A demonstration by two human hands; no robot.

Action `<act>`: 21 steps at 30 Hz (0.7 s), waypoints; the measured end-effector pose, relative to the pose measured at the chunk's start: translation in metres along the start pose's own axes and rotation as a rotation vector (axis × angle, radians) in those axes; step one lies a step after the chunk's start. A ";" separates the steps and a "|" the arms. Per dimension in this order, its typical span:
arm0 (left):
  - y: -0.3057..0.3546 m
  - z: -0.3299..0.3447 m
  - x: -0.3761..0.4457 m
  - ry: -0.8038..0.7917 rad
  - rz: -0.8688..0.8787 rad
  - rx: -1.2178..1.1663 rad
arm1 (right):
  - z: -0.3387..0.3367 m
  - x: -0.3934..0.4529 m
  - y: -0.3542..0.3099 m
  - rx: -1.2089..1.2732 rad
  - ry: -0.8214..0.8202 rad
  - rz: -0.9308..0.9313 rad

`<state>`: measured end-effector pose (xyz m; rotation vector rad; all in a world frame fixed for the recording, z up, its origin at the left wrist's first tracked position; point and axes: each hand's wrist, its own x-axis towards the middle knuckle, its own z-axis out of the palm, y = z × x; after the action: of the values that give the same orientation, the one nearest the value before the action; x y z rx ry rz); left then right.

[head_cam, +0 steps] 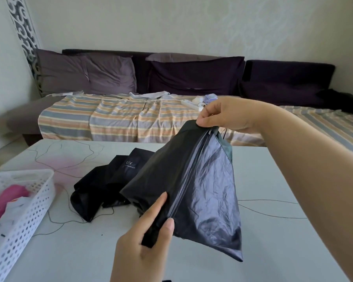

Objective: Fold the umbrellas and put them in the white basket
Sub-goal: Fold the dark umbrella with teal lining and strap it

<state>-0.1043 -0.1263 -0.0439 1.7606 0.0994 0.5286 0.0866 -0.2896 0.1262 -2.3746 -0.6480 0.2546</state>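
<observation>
Nearest the lens, the left hand (146, 239) is curled round the lower end of a black umbrella (194, 192), thumb along the canopy and fingers wrapped round what looks like the handle end. From there the umbrella rises over the white table (273, 180), with its loose panels hanging out to the right and shining greyish on their inner face. More of its dark cloth, printed with small pale lettering, trails to the left onto the table top. At the upper end the right hand (222, 115) pinches a fabric edge near a rib tip between thumb and fingers. The step in hand seems to be gathering the panels into neat pleats. I judge it goes best if the left hand keeps the shaft steady while the right draws each flap taut along its rib and lays it flat in one direction round the shaft, so the bundle stays slim enough to strap. Slack, crumpled cloth would bulk it out. At the left edge stands the white basket (35, 202), a perforated plastic one that is only partly in view. Inside lies something pink (8, 198), possibly a folded umbrella, with white material beside it; I cannot tell more. Behind the table runs a dark sofa (192, 78) with a striped cover (118, 121).
</observation>
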 end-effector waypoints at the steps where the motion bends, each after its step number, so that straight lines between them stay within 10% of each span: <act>1: 0.000 -0.002 0.000 -0.006 0.003 0.004 | 0.001 0.000 -0.001 -0.011 -0.002 0.005; 21: 0.000 -0.015 0.007 -0.079 0.249 0.191 | 0.019 0.010 -0.008 -0.084 0.260 -0.031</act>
<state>-0.1044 -0.1101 -0.0396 1.9923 -0.1304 0.6452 0.0856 -0.2694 0.1165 -2.4200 -0.5797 -0.0961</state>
